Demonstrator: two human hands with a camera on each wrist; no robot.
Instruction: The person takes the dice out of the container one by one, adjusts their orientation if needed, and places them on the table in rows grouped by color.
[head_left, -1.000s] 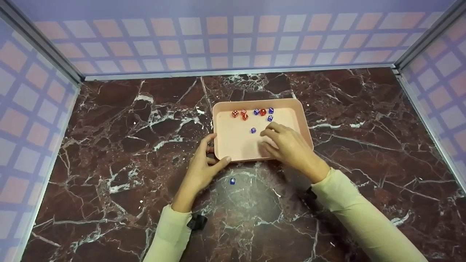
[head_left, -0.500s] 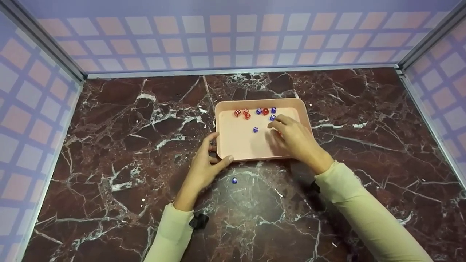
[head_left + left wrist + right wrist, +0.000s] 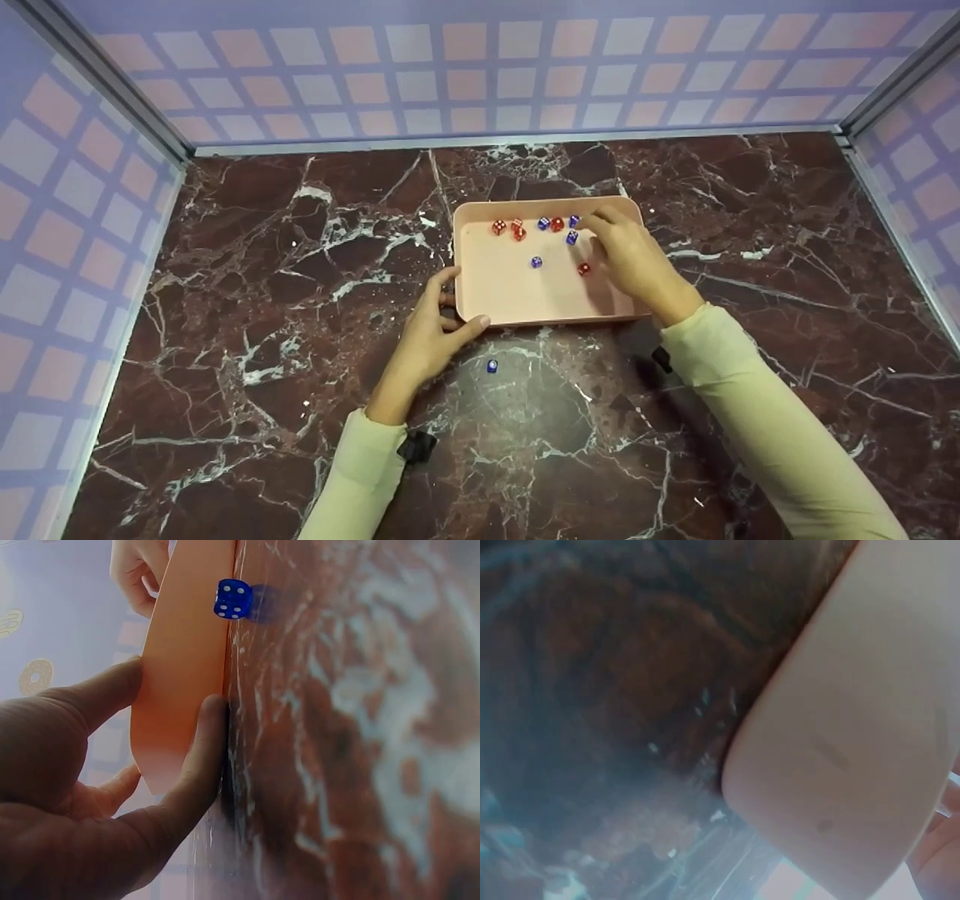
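A shallow pink tray [image 3: 510, 292] lies on the marble top. My left hand [image 3: 429, 337] grips its front left corner, thumb at the front rim and fingers along the left side. In the left wrist view, thumb and fingers [image 3: 202, 742] bracket the tray's orange-looking wall [image 3: 184, 682]. My right hand [image 3: 634, 259] is over the tray's right part, fingers bent and fingertips right by a blue die [image 3: 574, 221] near the back wall. Whether they hold anything I cannot tell. Below that hand sits a red die [image 3: 584, 268]; another blue die [image 3: 536, 262] lies mid-tray.
Along the tray's back are several red dice [image 3: 499, 226] and blue dice [image 3: 544, 223]. One loose blue die [image 3: 492, 366] sits on the marble in front of the tray. A checked wall [image 3: 465, 82] closes the back, with side walls left and right.
My right hand has moved right and back across the tray, and a red die now shows where the hand was. My left hand stays on the corner; the whole view has shifted slightly.
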